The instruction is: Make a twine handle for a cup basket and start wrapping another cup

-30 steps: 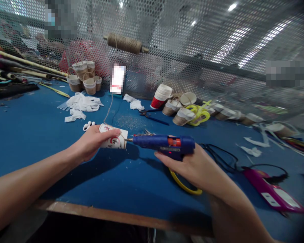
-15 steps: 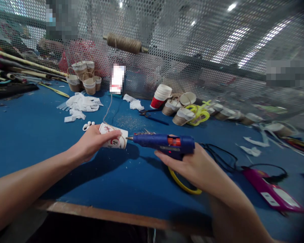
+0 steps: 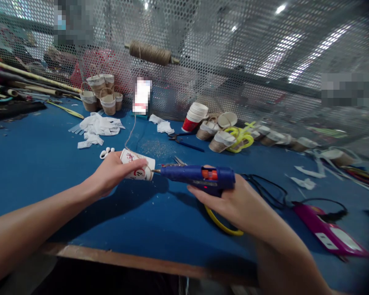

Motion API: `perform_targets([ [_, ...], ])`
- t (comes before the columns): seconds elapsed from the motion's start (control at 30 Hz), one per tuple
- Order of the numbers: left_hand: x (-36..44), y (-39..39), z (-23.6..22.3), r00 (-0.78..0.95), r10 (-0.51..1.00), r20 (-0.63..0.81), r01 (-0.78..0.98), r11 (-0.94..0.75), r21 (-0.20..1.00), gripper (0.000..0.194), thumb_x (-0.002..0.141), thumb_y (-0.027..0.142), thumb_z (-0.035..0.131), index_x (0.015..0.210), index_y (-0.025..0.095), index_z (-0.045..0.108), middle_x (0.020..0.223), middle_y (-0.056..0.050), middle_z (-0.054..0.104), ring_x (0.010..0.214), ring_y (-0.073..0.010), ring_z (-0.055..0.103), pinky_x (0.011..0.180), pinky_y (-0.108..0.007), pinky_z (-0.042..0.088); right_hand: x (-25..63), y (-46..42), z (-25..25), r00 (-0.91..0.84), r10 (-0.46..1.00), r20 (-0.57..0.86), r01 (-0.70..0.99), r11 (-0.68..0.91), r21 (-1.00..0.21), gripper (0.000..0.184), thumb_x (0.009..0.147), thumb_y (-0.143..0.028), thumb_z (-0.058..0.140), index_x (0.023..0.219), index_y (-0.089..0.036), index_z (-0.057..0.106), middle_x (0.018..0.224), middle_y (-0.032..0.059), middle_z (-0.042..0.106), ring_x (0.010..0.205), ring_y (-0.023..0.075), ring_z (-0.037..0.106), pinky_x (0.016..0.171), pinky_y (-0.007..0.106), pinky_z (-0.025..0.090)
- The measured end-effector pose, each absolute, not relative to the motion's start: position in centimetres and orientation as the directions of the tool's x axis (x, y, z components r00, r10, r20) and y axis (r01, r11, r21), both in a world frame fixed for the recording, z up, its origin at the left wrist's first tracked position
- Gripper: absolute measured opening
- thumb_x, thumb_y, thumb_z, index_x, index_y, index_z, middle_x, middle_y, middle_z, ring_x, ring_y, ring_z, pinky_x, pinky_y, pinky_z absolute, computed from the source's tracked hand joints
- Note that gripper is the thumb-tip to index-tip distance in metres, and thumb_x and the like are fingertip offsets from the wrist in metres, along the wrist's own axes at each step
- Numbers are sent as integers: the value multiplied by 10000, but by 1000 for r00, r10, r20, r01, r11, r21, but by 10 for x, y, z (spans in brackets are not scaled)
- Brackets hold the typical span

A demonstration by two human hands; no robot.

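My left hand (image 3: 112, 172) is closed round a white printed paper cup (image 3: 137, 164), held on its side above the blue table, thumb near its right end. Twine (image 3: 130, 135) runs down from a brown spool (image 3: 150, 52) to the cup and lies round it near that end. In my right hand (image 3: 230, 200) is a blue glue gun (image 3: 197, 175) with a small red light glowing. Its metal nozzle points left and is at the cup's right end, by the twine; whether it touches is hard to tell.
Twine-wrapped cups (image 3: 107, 100) stand at the back left near white gloves (image 3: 100, 123). Stacked paper cups (image 3: 196, 114), pliers (image 3: 187, 142) and yellow-handled scissors (image 3: 221, 223) lie on the table (image 3: 126, 229). A magenta power strip (image 3: 329, 229) with black cables sits at the right.
The glue gun has shifted slightly left and its nozzle has dipped a little lower against the cup's end. The cup and my left hand have hardly moved.
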State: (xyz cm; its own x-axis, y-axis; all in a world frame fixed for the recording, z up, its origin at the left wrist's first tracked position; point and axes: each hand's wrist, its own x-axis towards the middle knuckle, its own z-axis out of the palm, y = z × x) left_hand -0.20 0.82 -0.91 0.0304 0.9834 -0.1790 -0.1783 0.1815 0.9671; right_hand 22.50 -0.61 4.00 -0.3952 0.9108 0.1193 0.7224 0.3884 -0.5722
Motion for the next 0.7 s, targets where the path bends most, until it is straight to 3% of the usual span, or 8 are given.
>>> perform_targets([
  [0.3, -3, 8, -11, 25, 995, -101, -81, 103, 991, 211, 611, 300, 719, 687, 114, 652, 666, -53, 694, 577, -136, 606, 603, -255, 464, 225, -7, 40, -370, 918, 144, 738, 384, -555, 159, 738, -338, 589, 683, -194, 553, 616, -17, 594, 584, 150, 545, 537, 250, 455],
  [0.47, -2, 8, -10, 9, 993, -119, -85, 120, 989, 211, 607, 298, 722, 684, 119, 642, 649, -35, 684, 569, -125, 598, 589, -241, 460, 225, -8, 41, -406, 908, 102, 725, 388, -569, 148, 751, -332, 575, 685, -200, 561, 602, -39, 602, 551, 131, 547, 506, 226, 438],
  [0.7, -1, 8, -11, 5, 994, -106, -58, 106, 993, 227, 609, 316, 717, 679, 114, 643, 667, -52, 691, 580, -138, 606, 597, -254, 464, 226, -8, 40, -385, 911, 148, 725, 398, -562, 140, 739, -329, 592, 707, -194, 573, 615, -38, 613, 563, 137, 564, 528, 229, 450],
])
